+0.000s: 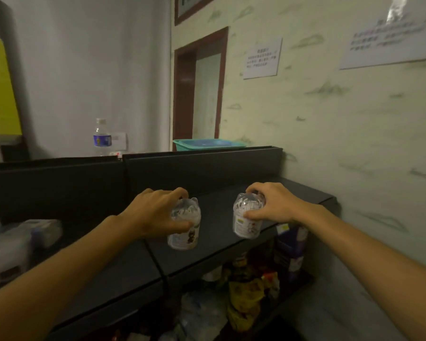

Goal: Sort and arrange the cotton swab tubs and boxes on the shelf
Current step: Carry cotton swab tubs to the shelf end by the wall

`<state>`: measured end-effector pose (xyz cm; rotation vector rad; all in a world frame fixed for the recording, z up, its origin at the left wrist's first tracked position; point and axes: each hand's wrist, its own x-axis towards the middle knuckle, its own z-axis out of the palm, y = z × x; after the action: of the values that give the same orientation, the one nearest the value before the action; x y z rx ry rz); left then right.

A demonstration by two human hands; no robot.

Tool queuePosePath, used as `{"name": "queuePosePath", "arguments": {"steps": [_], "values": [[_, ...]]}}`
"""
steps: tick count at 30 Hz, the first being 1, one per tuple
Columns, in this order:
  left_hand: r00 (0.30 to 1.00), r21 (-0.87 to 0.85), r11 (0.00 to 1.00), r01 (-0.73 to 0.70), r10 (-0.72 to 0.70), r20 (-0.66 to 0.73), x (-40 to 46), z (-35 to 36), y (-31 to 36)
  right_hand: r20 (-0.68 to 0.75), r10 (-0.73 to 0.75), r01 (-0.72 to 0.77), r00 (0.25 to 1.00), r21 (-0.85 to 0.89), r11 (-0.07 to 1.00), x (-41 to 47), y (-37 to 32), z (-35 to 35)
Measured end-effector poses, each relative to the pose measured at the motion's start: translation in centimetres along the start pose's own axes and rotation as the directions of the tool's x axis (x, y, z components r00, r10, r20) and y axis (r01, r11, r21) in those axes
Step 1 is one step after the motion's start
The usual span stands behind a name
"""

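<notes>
Two small clear plastic tubs of cotton swabs are held above a dark shelf (231, 207), one in each hand. The left tub (184, 230) hangs over the middle of the shelf top; the right tub (247, 219) is near it, over the shelf's front edge toward the wall. Each tub's long axis runs roughly vertical, domed lid up and base down, with the tops leaning slightly inward toward each other. Whether either base touches the shelf cannot be told.

The left hand (155, 212) grips its tub from above and the side, fingers curled round the lid and thumb pressed on the body. The right hand (273, 203) does the same, fingers over the dome and thumb across the label.

The likely risk: the right tub sits close to the front lip, so setting it down off-centre could tip it onto the packets on the lower shelf (244, 291). The tall, narrow tubs could also topple if released while tilted.

Further out, white packs (12, 244) lie at the left, and a water bottle (101, 137) and green basket (207, 143) stand behind the shelf's back panel.
</notes>
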<state>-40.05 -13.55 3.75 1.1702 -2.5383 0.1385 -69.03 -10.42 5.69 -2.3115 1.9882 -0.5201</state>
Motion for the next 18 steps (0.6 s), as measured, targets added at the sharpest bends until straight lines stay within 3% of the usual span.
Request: {"name": "queuePosePath", "arguments": {"steps": [5,14,18], "values": [[0.997,0.017,0.997,-0.071,0.071,-0.001,5.2,1.3,3.0,-0.046,0.041,-0.047,0.998,-0.134,0.990,0.2,5.1,-2.1],[0.990,0.010,0.990,-0.141,0.141,0.005,15.8,7.0,5.1,0.052,0.105,-0.083,0.993,-0.314,0.946,3.5,13.8,-2.4],[0.988,0.037,0.987,-0.155,0.153,0.031,21.9,10.1,5.0,0.034,0.131,-0.114,0.991,-0.316,0.942,6.6,18.5,-3.3]]}}
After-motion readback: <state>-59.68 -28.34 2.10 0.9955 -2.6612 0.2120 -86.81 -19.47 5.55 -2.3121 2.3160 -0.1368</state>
